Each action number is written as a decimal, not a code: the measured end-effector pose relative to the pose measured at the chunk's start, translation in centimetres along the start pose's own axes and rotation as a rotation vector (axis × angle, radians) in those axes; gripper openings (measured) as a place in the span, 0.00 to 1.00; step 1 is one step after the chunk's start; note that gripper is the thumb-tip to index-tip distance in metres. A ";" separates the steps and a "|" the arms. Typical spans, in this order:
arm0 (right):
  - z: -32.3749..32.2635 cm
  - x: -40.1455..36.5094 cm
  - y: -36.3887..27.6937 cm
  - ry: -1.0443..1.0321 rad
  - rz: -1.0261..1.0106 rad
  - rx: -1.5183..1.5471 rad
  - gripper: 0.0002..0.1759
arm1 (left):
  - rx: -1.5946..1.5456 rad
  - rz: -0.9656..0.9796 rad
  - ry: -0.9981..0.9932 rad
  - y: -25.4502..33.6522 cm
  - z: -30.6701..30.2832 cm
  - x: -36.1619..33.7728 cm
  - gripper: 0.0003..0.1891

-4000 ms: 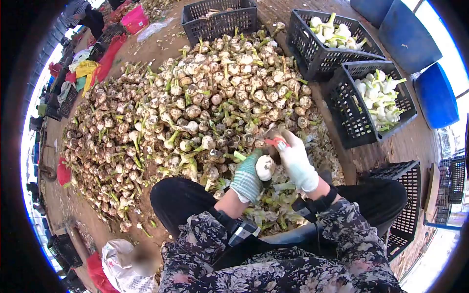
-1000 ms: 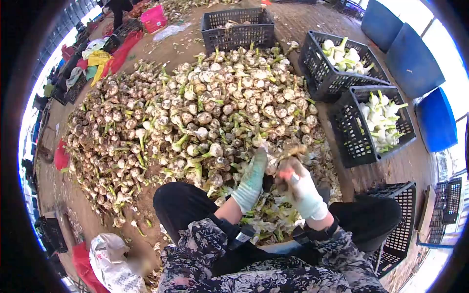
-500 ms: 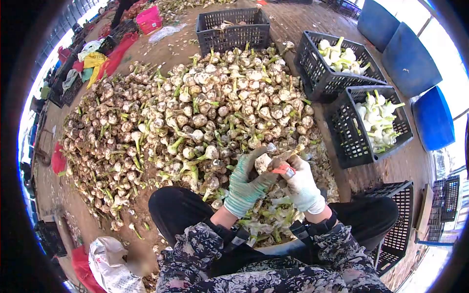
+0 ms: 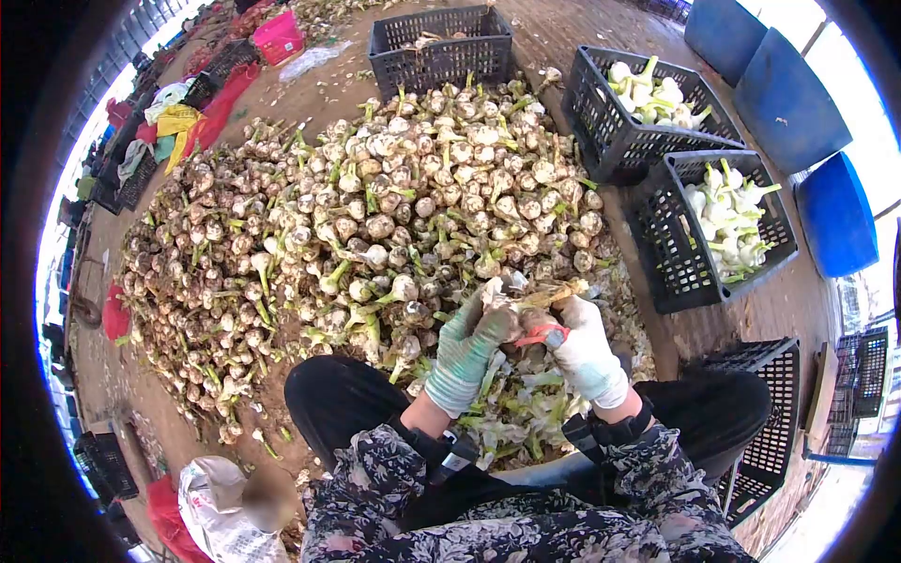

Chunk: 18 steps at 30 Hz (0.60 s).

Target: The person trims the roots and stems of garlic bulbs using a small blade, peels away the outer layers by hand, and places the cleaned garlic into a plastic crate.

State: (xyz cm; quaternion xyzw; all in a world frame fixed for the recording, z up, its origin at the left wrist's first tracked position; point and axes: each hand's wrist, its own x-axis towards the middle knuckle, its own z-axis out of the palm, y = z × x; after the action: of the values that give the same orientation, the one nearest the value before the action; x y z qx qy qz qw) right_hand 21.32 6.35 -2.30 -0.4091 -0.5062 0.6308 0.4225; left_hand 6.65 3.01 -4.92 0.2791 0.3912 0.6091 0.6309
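Observation:
Both gloved hands meet above a layer of peeled skins [image 4: 526, 413]. My left hand [image 4: 465, 352], in a green-and-white glove, is closed round a garlic bulb [image 4: 504, 289] with loose pale skin on it. My right hand [image 4: 584, 355], in a whitish glove, is closed at the bulb's dry brown stalk [image 4: 554, 295]. A red-orange band or tool handle [image 4: 542, 334] shows at my right fingers; its other end is hidden. Beyond my hands spreads a large heap of unpeeled garlic [image 4: 394, 197].
Two black crates [image 4: 615, 141] [image 4: 666, 272] at the right hold pale, cleaned garlic. Another black crate [image 4: 441, 68] stands behind the heap. Blue barrels [image 4: 790, 103] line the right side. A pink basket [image 4: 279, 38] is at the back left, a white sack [image 4: 221, 511] at the lower left.
The bulb and its stalk have turned between my hands, and the stalk now stretches towards the right. My left fingers are wrapped closer round the bulb. The view has shifted slightly.

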 end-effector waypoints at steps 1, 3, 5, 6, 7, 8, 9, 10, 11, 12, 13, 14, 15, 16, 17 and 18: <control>-0.3 0.0 0.1 0.004 0.002 0.002 0.18 | -0.017 0.004 0.036 -0.2 -0.1 0.1 0.21; -0.4 0.0 -0.2 -0.024 -0.178 -0.450 0.14 | -0.096 -0.198 -0.032 -0.1 -0.5 0.3 0.19; 0.1 -0.2 0.6 0.059 -0.169 -0.570 0.12 | -0.144 -0.438 0.166 -0.9 -0.5 1.2 0.27; -0.2 -0.1 1.9 0.107 -0.093 -0.469 0.12 | -0.056 -0.658 0.157 -1.2 -1.8 1.5 0.25; -0.5 0.2 3.2 0.149 -0.020 -0.368 0.12 | -0.058 -0.656 0.158 -2.0 -1.8 1.7 0.25; -1.6 0.5 4.0 0.112 0.112 -0.345 0.12 | 0.091 -0.363 0.143 -3.0 -1.3 1.8 0.23; -1.3 0.4 3.2 0.165 0.073 -0.238 0.13 | 0.240 -0.071 0.126 -3.9 -1.0 1.8 0.22; -1.2 0.5 2.5 0.164 0.087 -0.352 0.13 | -0.107 -0.063 0.024 -3.3 -0.2 1.6 0.23; -1.2 0.3 1.9 0.164 0.105 -0.465 0.13 | 0.711 0.260 0.065 -2.6 0.4 0.8 0.24; -0.5 0.0 1.1 0.169 0.011 -0.598 0.12 | 0.560 0.200 0.044 -1.6 0.9 0.4 0.25; 0.0 -0.1 0.6 0.173 -0.088 -0.733 0.12 | 0.407 0.144 0.022 -0.8 1.3 0.3 0.25; -0.1 -0.2 0.8 0.171 -0.245 -0.795 0.14 | 0.144 -0.089 0.022 0.3 1.4 0.1 0.25; -0.5 -0.2 0.4 0.173 -0.247 -0.796 0.14 | 0.014 -0.206 -0.005 1.0 1.0 0.3 0.23; -1.2 -0.2 -0.3 0.028 -0.263 -0.762 0.16 | -0.105 -0.311 -0.064 1.6 0.9 0.0 0.21; -1.9 -0.4 -0.7 -0.117 -0.277 -0.726 0.18 | -0.224 -0.415 -0.122 2.4 1.0 -0.3 0.20; -2.2 -0.5 -1.2 -0.207 -0.079 -0.416 0.20 | -0.226 -0.413 -0.122 2.4 0.3 -0.1 0.20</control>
State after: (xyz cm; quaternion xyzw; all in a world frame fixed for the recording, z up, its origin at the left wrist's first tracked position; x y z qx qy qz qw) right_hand 23.63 6.70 -1.43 -0.4004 -0.6815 0.5345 0.2993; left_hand 5.60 3.16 -2.72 0.1570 0.3304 0.4891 0.7918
